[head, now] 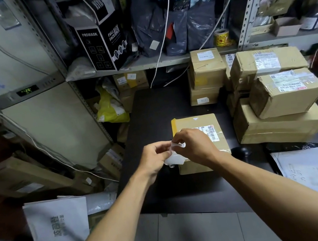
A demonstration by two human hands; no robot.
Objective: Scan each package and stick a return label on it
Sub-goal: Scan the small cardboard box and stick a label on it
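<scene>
A flat brown cardboard package (196, 123) with a barcode shipping label lies in the middle of the black table (152, 109). Just above its near left corner, my left hand (156, 159) and my right hand (194, 146) meet. Both pinch a small white label sheet (175, 157); its upper edge curls up between my fingertips. A black handheld scanner (241, 152) lies on the table right of the package, partly hidden by my right forearm.
Several taped cardboard boxes (279, 97) are stacked at the table's right and back. A white mailer (317, 176) lies at the near right. Shelves behind hold dark bags, a black mask box (100, 44) and a yellow tape roll (221, 37). A white appliance stands left.
</scene>
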